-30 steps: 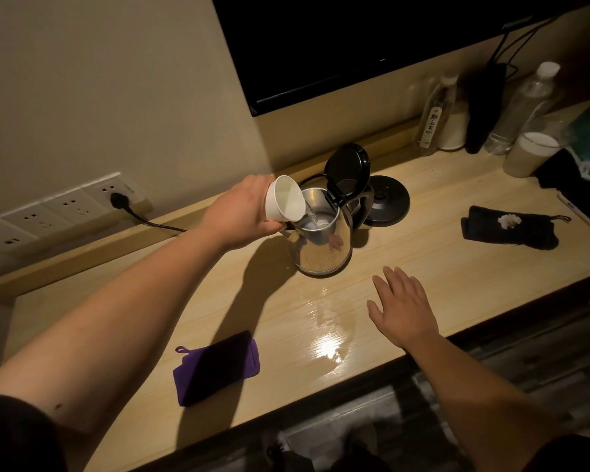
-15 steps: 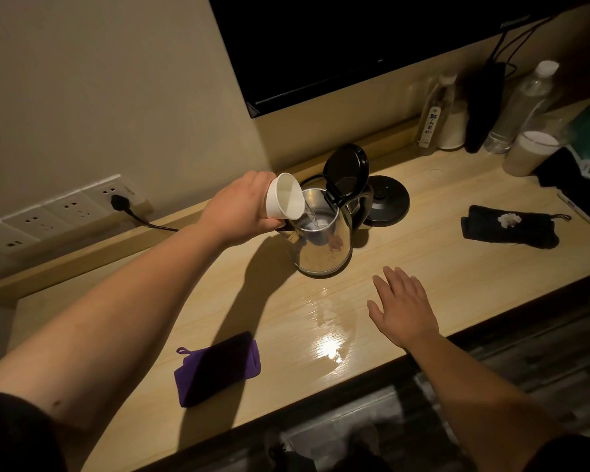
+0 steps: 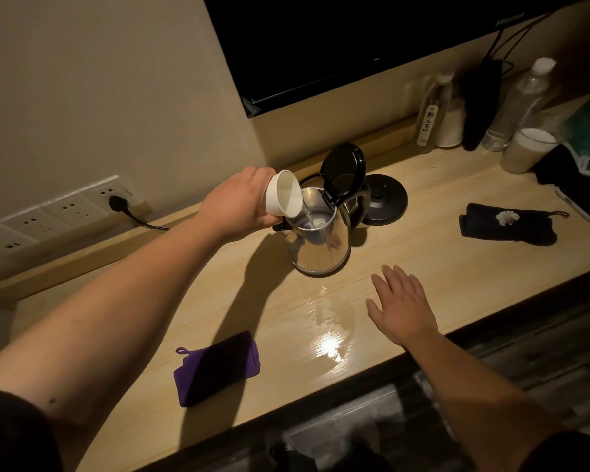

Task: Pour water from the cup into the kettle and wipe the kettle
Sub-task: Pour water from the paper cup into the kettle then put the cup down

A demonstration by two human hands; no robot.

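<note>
A steel kettle stands on the wooden counter with its black lid flipped up. My left hand grips a white paper cup, tipped on its side over the kettle's mouth. A thin stream of water falls from the cup into the kettle. My right hand rests flat on the counter in front of the kettle, fingers spread, holding nothing. A folded purple cloth lies near the front edge, left of centre.
The black kettle base sits behind the kettle, its cord running to a wall socket. A dark cloth with a white tuft lies to the right. Bottles and a cup crowd the back right corner. A screen hangs above.
The cup has tipped a little further over the kettle while water keeps flowing. My right hand has stayed flat on the counter.
</note>
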